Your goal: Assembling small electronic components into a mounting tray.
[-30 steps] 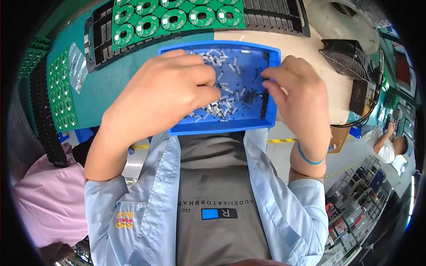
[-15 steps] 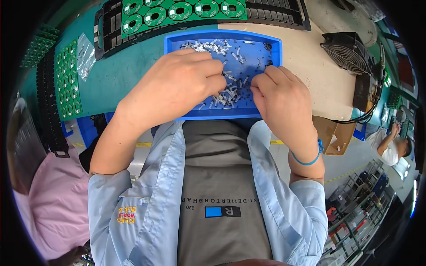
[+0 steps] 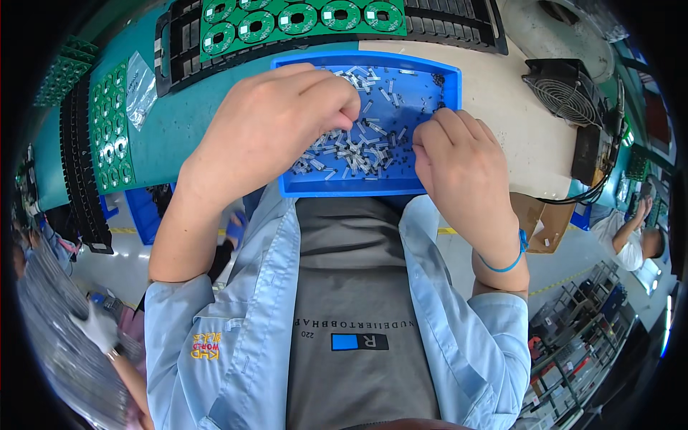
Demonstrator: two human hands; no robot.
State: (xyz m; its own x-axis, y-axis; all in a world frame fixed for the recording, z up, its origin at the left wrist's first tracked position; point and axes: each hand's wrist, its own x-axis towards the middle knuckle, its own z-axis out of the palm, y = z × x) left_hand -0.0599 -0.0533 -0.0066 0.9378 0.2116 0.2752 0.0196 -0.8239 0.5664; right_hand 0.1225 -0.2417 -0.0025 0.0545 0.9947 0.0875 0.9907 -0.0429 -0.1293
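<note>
A shallow blue tray [image 3: 351, 190] lies in front of me, strewn with many small transparent strip-like pieces [image 3: 363, 156] and tiny dark bits. My left hand [image 3: 283, 118] hovers over the tray's left side, thumb and fingers pinched together. Whatever sits in that pinch is hidden or too small to name. At the right wall of the tray is my right hand [image 3: 459, 154], its fingers curled in against the thumb. Its fingertips are turned away from view, so I cannot make out what they hold.
Beyond the tray, a green circuit board panel [image 3: 297, 20] with ring shapes rests on a black rack [image 3: 459, 29]. Another panel [image 3: 111, 129] and a plastic bag [image 3: 140, 89] lie left. A black fan [image 3: 562, 93] stands right. Lower left, a co-worker's gloved hand [image 3: 97, 326] touches transparent plastic.
My left hand has drawn slightly left, uncovering more of the pieces. My right hand stays by the tray's right wall. At lower left, a gloved hand and transparent plastic have come into view.
</note>
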